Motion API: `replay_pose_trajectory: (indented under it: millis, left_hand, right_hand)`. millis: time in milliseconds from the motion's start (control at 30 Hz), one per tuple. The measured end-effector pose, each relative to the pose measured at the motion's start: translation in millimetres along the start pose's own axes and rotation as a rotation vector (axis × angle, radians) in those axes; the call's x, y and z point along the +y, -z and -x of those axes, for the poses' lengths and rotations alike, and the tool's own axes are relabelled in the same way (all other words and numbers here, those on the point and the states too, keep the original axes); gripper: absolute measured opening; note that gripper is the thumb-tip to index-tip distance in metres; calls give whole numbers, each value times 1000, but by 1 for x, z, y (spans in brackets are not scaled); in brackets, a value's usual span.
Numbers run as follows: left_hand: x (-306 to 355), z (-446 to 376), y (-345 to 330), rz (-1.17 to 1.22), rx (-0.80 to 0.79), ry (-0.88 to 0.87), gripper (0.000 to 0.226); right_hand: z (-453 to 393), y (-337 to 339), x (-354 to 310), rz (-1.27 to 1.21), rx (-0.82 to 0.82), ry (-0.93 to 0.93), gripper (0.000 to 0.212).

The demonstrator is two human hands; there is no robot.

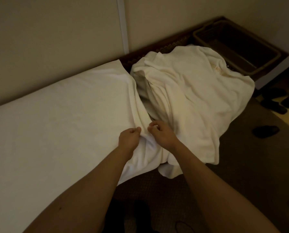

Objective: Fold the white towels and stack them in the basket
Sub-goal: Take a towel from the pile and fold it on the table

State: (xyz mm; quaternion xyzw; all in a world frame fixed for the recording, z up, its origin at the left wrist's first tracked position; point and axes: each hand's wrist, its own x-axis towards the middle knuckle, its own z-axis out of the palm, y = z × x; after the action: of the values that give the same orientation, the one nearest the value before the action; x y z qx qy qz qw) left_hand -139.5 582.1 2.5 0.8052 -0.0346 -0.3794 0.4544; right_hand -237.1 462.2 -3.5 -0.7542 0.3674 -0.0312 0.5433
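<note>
Head view: both hands are working the near edge of a white towel [59, 118] that is lying spread flat on the bed [157, 187]. Left hand [129, 137] is pinching a gathered bit of the towel's right edge, fingers curled round the cloth. Right hand [162, 133] is sitting just beside it, fingers curled over the same bunched edge (whether it is actually gripping cloth I cannot tell, fingertips are half hidden). Hands are close together, nearly touching.

A heap of unfolded cream towels [190, 98] is lying to the right, overlapping the spread towel's edge. A brown basket [259, 64] is standing beyond the heap by the wall, nothing visible inside, so stacking is not yet started.

Judging the step: finding and separating the corners. Doing it well likely means sliding the hands apart along the hem until each is holding one corner, keeping the edge taut, and lifting it clear of the heap (otherwise the neighbouring towel may drag along) before folding edge to edge.
</note>
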Motion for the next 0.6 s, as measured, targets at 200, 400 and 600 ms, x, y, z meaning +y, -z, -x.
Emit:
replay_pose_trajectory:
  millis: [200, 400, 600]
  left_hand:
    - [-3, -2, -5, -23, 37, 10, 36]
    - [-3, 1, -10, -5, 21, -13, 37]
    - [-10, -1, -6, 3, -98, -62, 29]
  right_hand:
    - [-3, 32, 12, 42, 293, -69, 30]
    - [11, 25, 23, 493, 572, 49, 19]
    - [34, 6, 28, 303, 244, 128, 22]
